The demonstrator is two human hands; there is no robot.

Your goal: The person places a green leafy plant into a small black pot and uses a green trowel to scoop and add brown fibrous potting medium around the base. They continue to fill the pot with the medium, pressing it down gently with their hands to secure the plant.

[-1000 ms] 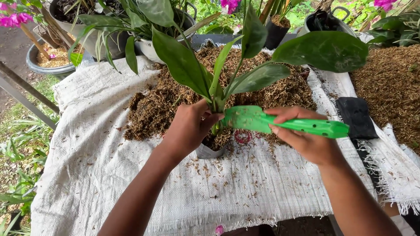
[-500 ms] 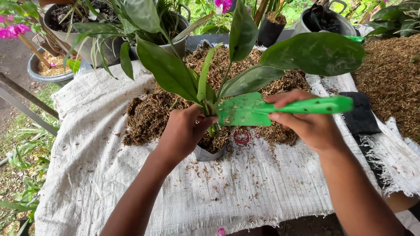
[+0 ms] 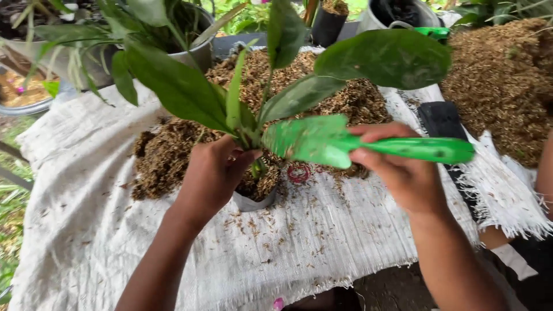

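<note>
White woven sacking [image 3: 86, 230] covers a table, its surface sprinkled with brown flecks. At the far left edge stand grey pots [image 3: 34, 63] of leafy plants, blurred. On the sacking lies a broad heap of brown, fibrous potting mix [image 3: 173, 152], reaching back across the middle of the table.

The left hand [image 3: 213, 173] comes in from the lower left. Its fingers are curled closed around the base of a young green plant [image 3: 253, 103], gripping the bunched stems just above a small grey pot [image 3: 250, 201]. The pot sits on the sacking at the front edge of the heap, filled with the same brown mix. The plant's long, glossy leaves fan upward and outward, the largest spreading far to the right.

Just right of the stems, the right hand [image 3: 403, 173] is closed around the handle of a bright green plastic trowel [image 3: 340, 143]. The fingers wrap over the handle, and the blade points left, held level and close beside the plant's base, above the pot.

Further right, a flat black bag [image 3: 443, 121] lies on the cloth, and a second heap of brown mix [image 3: 501, 80] fills the far right corner.
</note>
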